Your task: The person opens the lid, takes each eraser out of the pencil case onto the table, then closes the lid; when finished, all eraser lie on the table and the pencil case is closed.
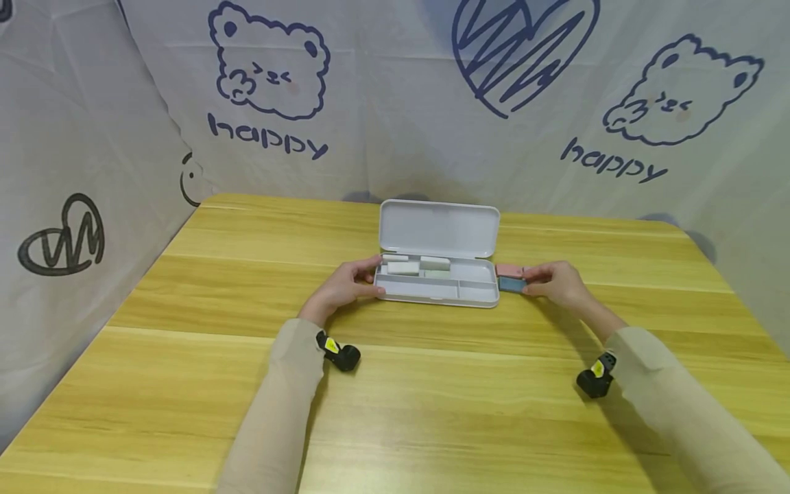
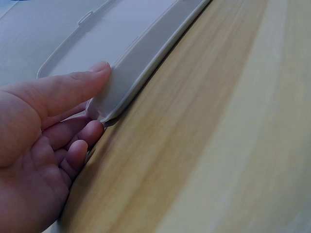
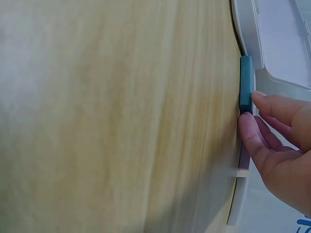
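Half done, perhaps: gripping part-filled case near bench's back edge with left hand, pinching loose blue block with right hand.

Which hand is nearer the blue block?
Right. The right hand has its fingertips at the right end of the blue block. The left hand is away at the far left end of the white case, with the case between.

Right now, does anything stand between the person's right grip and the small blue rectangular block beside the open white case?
Nothing visible does: the right grip touches the blue rectangular block. The pink rectangular block lies beyond it, not between.
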Tool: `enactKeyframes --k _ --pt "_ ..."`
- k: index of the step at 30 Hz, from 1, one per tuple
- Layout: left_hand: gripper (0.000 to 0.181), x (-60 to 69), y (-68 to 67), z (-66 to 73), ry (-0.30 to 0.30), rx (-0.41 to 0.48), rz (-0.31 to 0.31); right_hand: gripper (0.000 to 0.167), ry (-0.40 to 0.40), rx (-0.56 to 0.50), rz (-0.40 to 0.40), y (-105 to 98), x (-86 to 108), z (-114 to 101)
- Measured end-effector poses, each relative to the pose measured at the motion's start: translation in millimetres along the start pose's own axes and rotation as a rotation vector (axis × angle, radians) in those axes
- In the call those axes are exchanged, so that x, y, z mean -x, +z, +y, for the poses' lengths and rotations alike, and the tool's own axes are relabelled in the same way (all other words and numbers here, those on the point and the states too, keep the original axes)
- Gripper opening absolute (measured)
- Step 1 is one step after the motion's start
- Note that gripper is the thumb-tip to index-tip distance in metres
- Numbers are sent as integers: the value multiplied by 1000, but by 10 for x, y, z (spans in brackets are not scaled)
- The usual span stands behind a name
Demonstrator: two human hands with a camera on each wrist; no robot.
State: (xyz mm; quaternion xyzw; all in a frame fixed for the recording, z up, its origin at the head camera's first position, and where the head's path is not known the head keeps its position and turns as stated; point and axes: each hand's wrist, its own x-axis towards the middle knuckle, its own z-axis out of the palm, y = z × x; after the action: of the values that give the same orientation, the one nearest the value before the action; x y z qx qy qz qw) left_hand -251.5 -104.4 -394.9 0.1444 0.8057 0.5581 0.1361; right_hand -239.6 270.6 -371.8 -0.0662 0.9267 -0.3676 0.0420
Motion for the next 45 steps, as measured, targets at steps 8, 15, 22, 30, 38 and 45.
enactKeyframes --k 8,15,22,30,38,45 --pt "67 -1 -1 -11 4 -1 2 30 32 -45 4 -15 4 -74" --pt "67 -5 -1 -22 12 -6 -1 29 15 -14 30 37 -57 -165" --pt "67 7 1 -10 7 -1 -3 28 -11 -111 51 165 -157 -250" --pt "67 6 3 -13 6 6 -1 24 -61 -191 66 371 -282 -406" --pt "67 -2 2 -20 0 -4 1 24 -77 -257 22 532 -359 -558" --pt "67 1 0 -5 -19 -4 6 27 -58 -276 -15 628 -412 -642"
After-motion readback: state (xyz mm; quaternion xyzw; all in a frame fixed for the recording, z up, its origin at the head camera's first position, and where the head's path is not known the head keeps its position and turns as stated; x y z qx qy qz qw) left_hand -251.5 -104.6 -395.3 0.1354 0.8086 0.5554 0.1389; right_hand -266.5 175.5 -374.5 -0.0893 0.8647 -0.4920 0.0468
